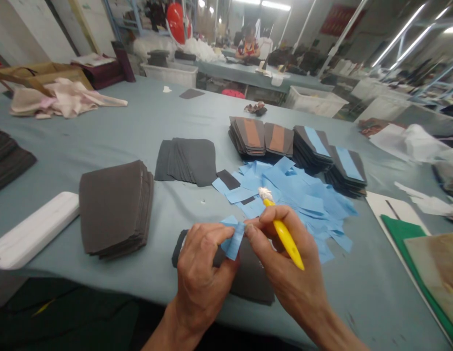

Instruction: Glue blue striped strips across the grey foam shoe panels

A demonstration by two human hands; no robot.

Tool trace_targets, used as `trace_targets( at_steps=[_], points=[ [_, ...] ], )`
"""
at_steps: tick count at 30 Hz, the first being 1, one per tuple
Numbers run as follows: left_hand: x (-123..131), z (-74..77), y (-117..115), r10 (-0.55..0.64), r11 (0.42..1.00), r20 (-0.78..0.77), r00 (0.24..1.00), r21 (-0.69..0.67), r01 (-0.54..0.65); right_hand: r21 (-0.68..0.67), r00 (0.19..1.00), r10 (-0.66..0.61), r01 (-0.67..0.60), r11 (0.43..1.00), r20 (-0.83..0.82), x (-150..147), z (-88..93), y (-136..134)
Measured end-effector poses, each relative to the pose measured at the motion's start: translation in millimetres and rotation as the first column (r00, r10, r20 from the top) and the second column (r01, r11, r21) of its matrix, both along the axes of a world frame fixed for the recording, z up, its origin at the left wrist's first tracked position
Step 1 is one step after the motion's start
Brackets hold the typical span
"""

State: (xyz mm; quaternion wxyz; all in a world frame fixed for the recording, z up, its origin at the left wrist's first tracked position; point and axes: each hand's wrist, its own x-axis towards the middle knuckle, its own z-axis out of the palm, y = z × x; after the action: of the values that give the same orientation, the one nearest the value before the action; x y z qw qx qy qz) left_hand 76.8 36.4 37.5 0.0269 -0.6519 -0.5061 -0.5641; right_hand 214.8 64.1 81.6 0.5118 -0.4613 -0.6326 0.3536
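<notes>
L hand [202,278] pinching blue strip [233,239], R hand [290,263] gripping yellow swab [285,237]; white bins [170,75] beyond, contents unclear.

Plainly a garment or textile workshop on a factory scale. Long cutting table [102,141] under a grey-blue covering, laden with stacks of cut dark fabric pieces [116,207] and a spread of loose blue strips [295,195]. Heap of cream cloth [62,100] toward 10 o'clock. At 12 o'clock, a second long worktable [248,73] with a seated co-worker [249,46] behind it, and white plastic bins [316,101] alongside, near 1 o'clock. Red banner [339,22] high on the far wall around 1 o'clock; fluorescent tube lights [398,36] overhead near 2 o'clock, above blue metal shelving racks [431,80].
</notes>
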Motion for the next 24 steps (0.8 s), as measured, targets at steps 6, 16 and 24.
trace_targets(
  at_steps=[6,16,24],
  points=[
    [-1.1,-1.1,-1.0,0.020,0.999,0.005,1.000,-0.034,-0.020,0.061,0.999,-0.021,0.018,0.998,0.049,2.4,-2.5,-1.0],
    [-3.0,-1.4,9.9,0.020,0.995,0.094,0.995,-0.099,-0.010,0.121,0.994,-0.108,0.106,0.987,0.009,12.6,17.3,-7.5],
    [-7.5,8.6,14.8,-0.067,0.991,0.126,0.990,-0.107,0.080,0.043,0.967,-0.238,0.242,0.969,-0.087,47.0,19.5,-23.5]
  ],
)
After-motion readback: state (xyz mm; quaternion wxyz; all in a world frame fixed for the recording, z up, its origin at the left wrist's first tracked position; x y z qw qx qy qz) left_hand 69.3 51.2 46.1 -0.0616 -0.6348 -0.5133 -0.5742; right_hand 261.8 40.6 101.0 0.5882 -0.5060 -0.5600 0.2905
